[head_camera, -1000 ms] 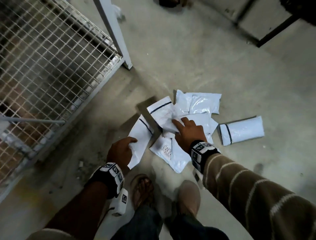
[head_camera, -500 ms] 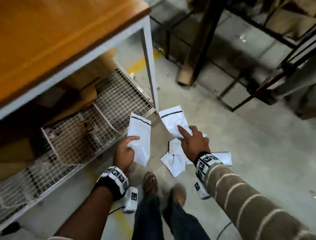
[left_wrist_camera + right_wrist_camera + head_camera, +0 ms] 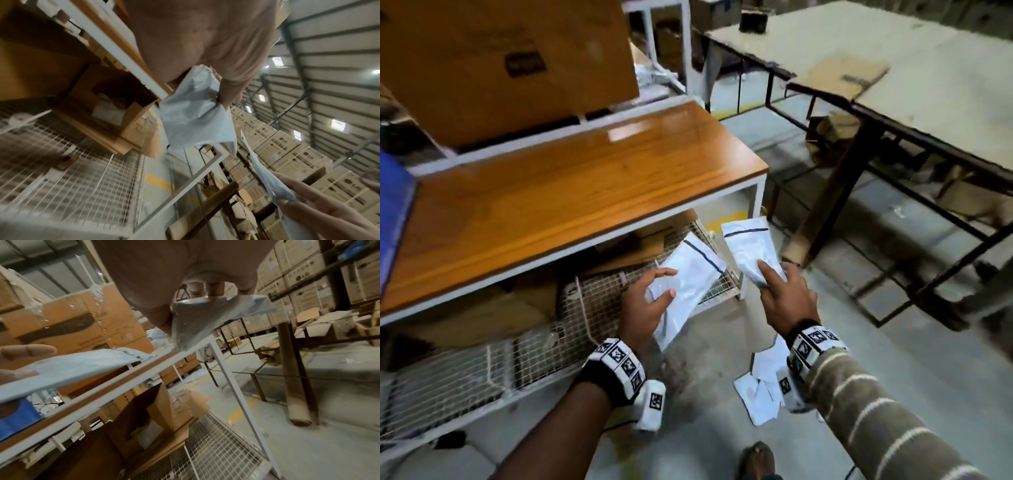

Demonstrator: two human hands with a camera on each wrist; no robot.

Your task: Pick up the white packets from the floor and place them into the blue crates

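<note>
My left hand (image 3: 647, 305) grips a white packet (image 3: 688, 287) with a dark stripe at its far end, held up in front of the wooden table (image 3: 571, 192). My right hand (image 3: 784, 294) pinches a second white packet (image 3: 751, 248), raised beside the table's corner leg. In the left wrist view the held packet (image 3: 197, 116) hangs crumpled from my fingers. The right wrist view has its packet (image 3: 207, 318) between thumb and fingers. Several more white packets (image 3: 760, 390) lie on the floor behind my right wrist. A blue crate's edge (image 3: 395, 219) shows at the far left on the table.
A big cardboard box (image 3: 510, 58) stands on the table's upper shelf. Wire mesh baskets (image 3: 482, 370) with flattened cardboard sit under the table. A long worn bench (image 3: 893, 78) with a dark metal frame runs to the right. My foot (image 3: 756, 459) is at the bottom edge.
Both hands have risen from the floor, each carrying a packet. The head view has swung up from the floor pile to the table top and the blue crate's edge.
</note>
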